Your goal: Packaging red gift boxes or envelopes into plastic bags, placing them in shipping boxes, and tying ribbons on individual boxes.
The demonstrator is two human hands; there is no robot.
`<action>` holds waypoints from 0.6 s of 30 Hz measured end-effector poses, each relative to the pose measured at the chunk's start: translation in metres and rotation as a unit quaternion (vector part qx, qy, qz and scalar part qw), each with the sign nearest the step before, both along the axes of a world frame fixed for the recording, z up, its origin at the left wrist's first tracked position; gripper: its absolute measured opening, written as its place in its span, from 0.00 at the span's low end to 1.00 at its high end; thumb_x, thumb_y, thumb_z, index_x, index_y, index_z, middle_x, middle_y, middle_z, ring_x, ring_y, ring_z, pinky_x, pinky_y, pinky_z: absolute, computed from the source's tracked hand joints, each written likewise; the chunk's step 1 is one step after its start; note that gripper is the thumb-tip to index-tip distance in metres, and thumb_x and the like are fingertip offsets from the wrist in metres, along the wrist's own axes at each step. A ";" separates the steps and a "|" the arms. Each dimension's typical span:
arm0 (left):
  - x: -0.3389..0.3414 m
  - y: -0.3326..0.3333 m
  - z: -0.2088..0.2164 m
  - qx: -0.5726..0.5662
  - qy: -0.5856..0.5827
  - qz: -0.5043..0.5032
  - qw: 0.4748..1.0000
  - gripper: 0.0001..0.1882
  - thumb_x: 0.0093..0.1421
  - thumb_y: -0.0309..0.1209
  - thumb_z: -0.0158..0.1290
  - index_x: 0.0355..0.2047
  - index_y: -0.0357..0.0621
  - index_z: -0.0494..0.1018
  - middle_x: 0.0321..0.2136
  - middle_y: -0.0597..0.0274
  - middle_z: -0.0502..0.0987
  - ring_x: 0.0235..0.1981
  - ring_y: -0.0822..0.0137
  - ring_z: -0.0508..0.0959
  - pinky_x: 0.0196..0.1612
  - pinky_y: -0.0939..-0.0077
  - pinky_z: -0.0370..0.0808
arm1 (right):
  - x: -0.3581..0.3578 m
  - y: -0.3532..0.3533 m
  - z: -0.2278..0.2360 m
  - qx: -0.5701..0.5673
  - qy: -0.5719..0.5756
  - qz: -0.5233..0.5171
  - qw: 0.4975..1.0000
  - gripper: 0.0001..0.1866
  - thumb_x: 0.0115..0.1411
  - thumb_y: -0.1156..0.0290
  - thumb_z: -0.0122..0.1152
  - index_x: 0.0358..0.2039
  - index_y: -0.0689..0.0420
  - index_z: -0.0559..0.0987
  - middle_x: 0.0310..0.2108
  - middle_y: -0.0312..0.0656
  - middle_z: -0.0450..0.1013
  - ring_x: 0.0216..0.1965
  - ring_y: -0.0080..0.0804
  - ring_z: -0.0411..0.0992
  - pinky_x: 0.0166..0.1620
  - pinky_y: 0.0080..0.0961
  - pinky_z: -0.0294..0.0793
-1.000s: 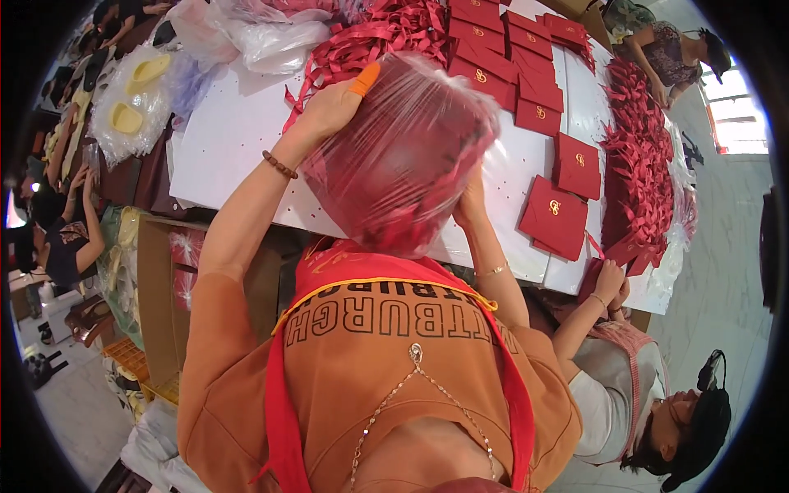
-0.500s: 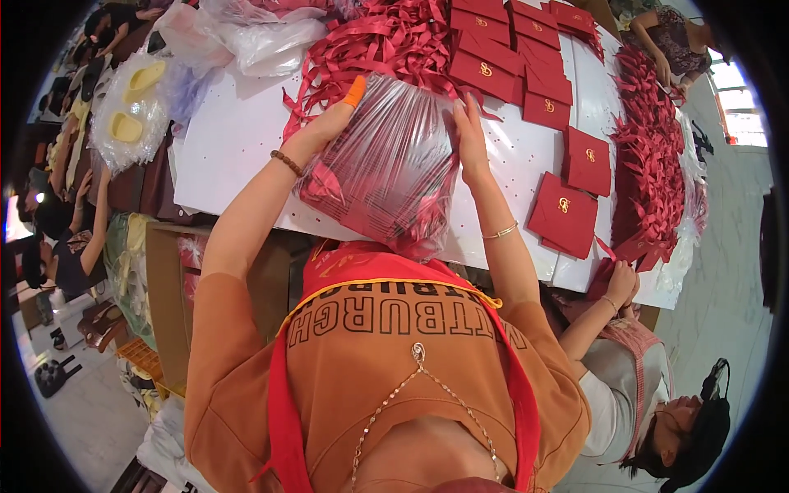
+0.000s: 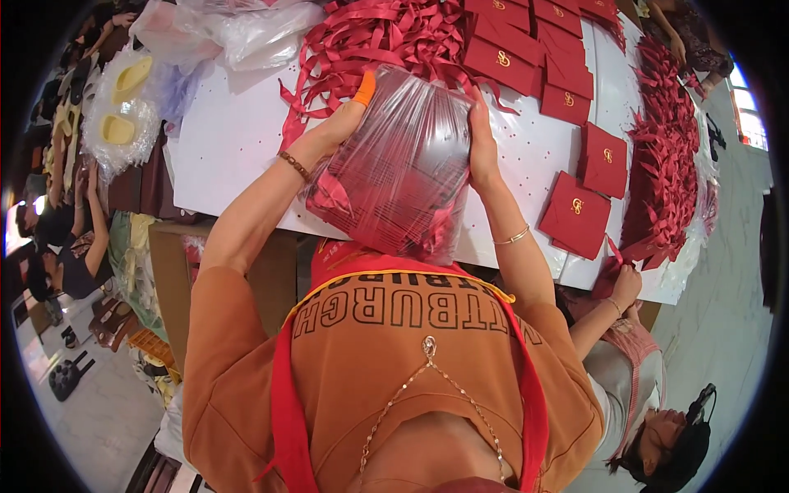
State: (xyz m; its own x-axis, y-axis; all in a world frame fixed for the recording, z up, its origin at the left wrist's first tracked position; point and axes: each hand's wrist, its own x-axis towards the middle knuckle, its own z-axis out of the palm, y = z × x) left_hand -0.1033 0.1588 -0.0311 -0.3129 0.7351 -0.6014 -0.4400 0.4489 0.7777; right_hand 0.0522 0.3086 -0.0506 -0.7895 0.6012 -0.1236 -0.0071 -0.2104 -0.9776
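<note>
- Plastic bag (image 3: pixel 403 156) now lower and squarer between the hands than a second ago, when it was held up at a slant; right hand (image 3: pixel 483 148) has moved up from under its side to lie along its right edge.
- Head view, the only one I have: left hand (image 3: pixel 341 123) clamped on the bag's left edge, an orange cover (image 3: pixel 366 88) on one digit.
- Right hand clamped on the opposite edge, a digit pointing up along the side; fingers behind the bag are hidden, so I cannot tell how far they curl.
- Bag is clear, creased, shiny on top; red items inside, ribbon loops showing near its lower corners. I see it over the near edge of the white table (image 3: pixel 230 148), just beyond the red apron (image 3: pixel 370 259).
- Heap of red ribbons (image 3: pixel 386 37) directly beyond it, some strands trailing down toward the left hand.
- To the right I note overlapping red pouches (image 3: pixel 501 62) with gold marks, then a long ribbon-covered row (image 3: pixel 666 156); a co-worker's hand (image 3: pixel 627 285) is at its near end.
- Far left: yellow clogs (image 3: pixel 117 129) on bubbly clear wrap, beside loose clear plastic (image 3: pixel 263 37). Cardboard box (image 3: pixel 173 279) stands below the table's left edge.
</note>
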 end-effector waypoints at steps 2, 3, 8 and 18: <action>-0.006 0.002 -0.009 0.053 -0.075 0.045 0.995 0.41 0.55 0.63 0.27 0.57 0.42 0.52 0.52 0.60 0.62 0.50 0.68 0.63 0.54 0.78 0.55 | 0.000 0.001 -0.001 -0.018 -0.007 0.001 1.000 0.29 0.62 0.54 0.34 0.59 0.57 0.49 0.58 0.40 0.49 0.58 0.29 0.49 0.59 0.23 0.45; -0.010 0.003 -0.012 0.101 0.013 0.039 0.994 0.40 0.56 0.62 0.26 0.59 0.44 0.47 0.55 0.59 0.56 0.54 0.69 0.57 0.56 0.79 0.51 | 0.000 0.002 0.000 -0.037 -0.014 0.000 0.999 0.30 0.62 0.53 0.33 0.59 0.58 0.49 0.59 0.40 0.48 0.59 0.29 0.47 0.59 0.23 0.44; -0.010 0.021 -0.007 0.174 0.131 0.045 0.975 0.38 0.58 0.59 0.18 0.60 0.44 0.42 0.59 0.59 0.48 0.60 0.70 0.47 0.60 0.76 0.43 | -0.001 0.005 0.004 -0.027 -0.017 0.041 0.999 0.32 0.61 0.51 0.34 0.60 0.55 0.47 0.61 0.42 0.44 0.61 0.33 0.41 0.60 0.26 0.38; -0.020 0.036 -0.008 0.171 0.154 0.029 0.973 0.34 0.61 0.55 0.21 0.57 0.44 0.51 0.52 0.62 0.60 0.53 0.73 0.58 0.57 0.79 0.52 | -0.004 0.008 0.000 -0.116 0.016 0.012 0.993 0.34 0.61 0.45 0.25 0.60 0.54 0.45 0.59 0.43 0.47 0.59 0.33 0.49 0.58 0.28 0.49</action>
State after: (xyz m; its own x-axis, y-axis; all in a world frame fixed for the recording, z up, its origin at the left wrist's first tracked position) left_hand -0.1236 0.1948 -0.0390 -0.4857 0.8516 -0.1969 -0.1802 0.1228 0.9759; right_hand 0.0480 0.3162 -0.0503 -0.8089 0.5405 -0.2313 -0.0296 -0.4304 -0.9021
